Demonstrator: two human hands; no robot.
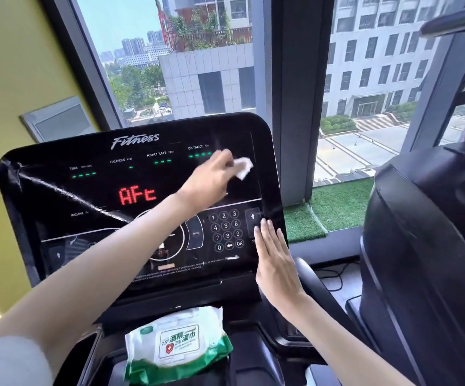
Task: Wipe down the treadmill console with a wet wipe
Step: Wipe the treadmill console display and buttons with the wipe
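Note:
The black treadmill console fills the middle of the view, lit with green dashes and red letters. My left hand reaches across it and holds a small white wet wipe against the upper right of the screen. My right hand lies flat with straight fingers on the console's lower right edge, beside the number keypad.
A green and white pack of wet wipes lies in the tray below the console. A dark machine housing stands close on the right. Large windows and a black pillar are behind; a yellow-green wall is at left.

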